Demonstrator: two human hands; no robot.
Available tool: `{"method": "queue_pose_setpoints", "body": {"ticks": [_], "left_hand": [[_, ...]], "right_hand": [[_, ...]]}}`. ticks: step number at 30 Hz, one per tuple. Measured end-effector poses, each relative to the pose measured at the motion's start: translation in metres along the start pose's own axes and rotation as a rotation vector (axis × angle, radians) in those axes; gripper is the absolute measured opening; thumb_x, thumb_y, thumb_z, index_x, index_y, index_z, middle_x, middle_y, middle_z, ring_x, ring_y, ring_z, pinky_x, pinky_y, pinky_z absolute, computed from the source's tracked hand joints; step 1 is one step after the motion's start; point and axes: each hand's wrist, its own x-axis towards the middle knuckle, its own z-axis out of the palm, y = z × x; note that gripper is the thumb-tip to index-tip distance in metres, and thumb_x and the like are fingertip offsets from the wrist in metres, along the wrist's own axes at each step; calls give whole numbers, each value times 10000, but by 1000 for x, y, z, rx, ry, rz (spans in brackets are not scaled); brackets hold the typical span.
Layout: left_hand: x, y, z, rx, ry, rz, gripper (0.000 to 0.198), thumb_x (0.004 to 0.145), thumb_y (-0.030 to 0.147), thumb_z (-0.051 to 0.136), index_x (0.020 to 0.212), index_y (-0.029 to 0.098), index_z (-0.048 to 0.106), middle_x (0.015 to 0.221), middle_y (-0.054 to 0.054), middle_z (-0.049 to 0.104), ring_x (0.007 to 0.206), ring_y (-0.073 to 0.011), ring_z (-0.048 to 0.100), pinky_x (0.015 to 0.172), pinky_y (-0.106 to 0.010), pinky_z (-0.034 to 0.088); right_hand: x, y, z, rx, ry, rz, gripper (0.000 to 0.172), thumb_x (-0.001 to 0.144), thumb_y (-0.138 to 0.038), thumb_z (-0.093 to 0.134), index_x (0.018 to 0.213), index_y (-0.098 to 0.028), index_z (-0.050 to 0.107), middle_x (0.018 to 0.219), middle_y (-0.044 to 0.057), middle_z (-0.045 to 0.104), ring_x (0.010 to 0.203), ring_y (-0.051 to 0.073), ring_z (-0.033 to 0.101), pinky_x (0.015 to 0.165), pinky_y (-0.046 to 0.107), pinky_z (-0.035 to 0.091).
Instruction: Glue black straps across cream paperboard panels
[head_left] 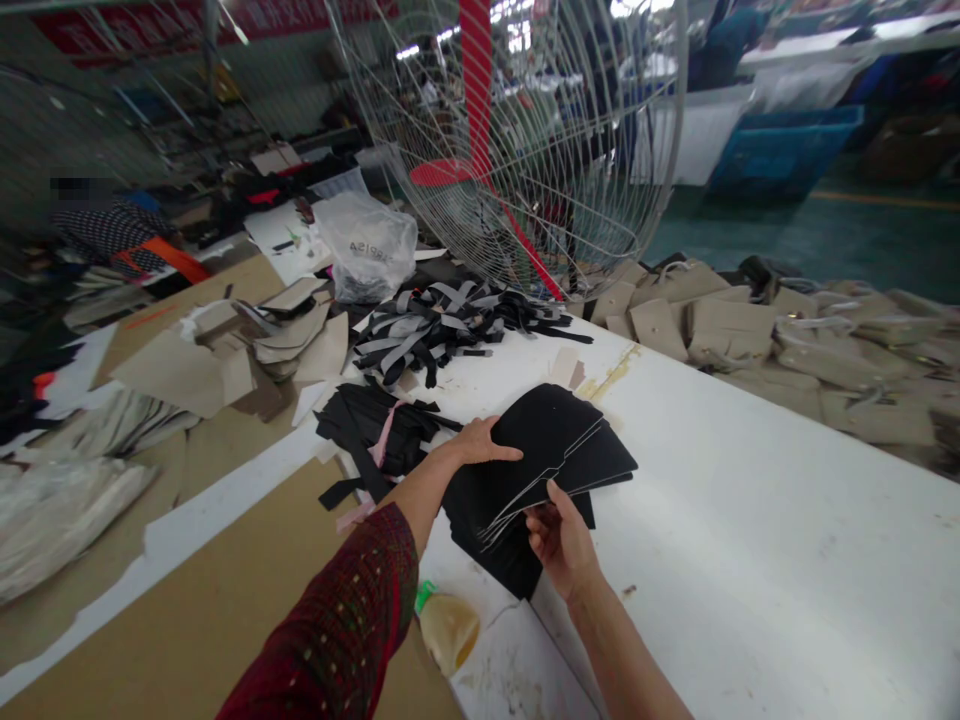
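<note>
A fanned stack of thin black panels [559,430] with pale cut edges lies in front of me; whether they are leather or fabric I cannot tell. My left hand [480,443] grips the far left side, thumb on top and fingers partly hidden behind the sheets. At the near edge my right hand [561,540] pinches the panels between thumb and curled fingers. Beneath them are more black pieces [514,560] on the white table [720,520]. Left of the stack sits a bundle of black strips [375,430] with a pink tie.
A yellowish bottle with a green tip [448,630] lies near my left forearm. Black and grey straps [450,320] are heaped behind the stack, below a large wire fan [525,150]. Beige pieces [292,340] lie left; beige bags [735,330] are piled beyond the table's right edge.
</note>
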Motion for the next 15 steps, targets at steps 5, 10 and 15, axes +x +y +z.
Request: {"method": "queue_pose_setpoints", "body": {"ticks": [5, 10, 15], "left_hand": [[-7, 7, 4, 6, -10, -48, 1134, 500, 868, 628, 1408, 223, 418, 1391, -174, 516, 1279, -389, 495, 1038, -467, 416], [-14, 10, 5, -13, 7, -46, 1074, 533, 830, 643, 1395, 228, 424, 1415, -149, 516, 1296, -373, 487, 1044, -443, 414], [-14, 11, 0, -62, 12, -31, 926, 560, 778, 673, 1314, 265, 514, 1364, -96, 586, 1264, -345, 531, 1027, -403, 436]], "right_hand": [[3, -4, 0, -49, 83, -11, 371, 663, -418, 836, 778, -175, 581, 568, -58, 578, 442, 64, 542, 347, 142, 410], [0, 1, 1, -37, 161, -69, 355, 670, -387, 829, 808, -177, 579, 567, -71, 573, 463, 59, 557, 385, 134, 447], [-3, 6, 3, -22, 149, -74, 366, 671, -398, 828, 833, -171, 591, 627, -52, 620, 504, 59, 581, 401, 130, 450]]}}
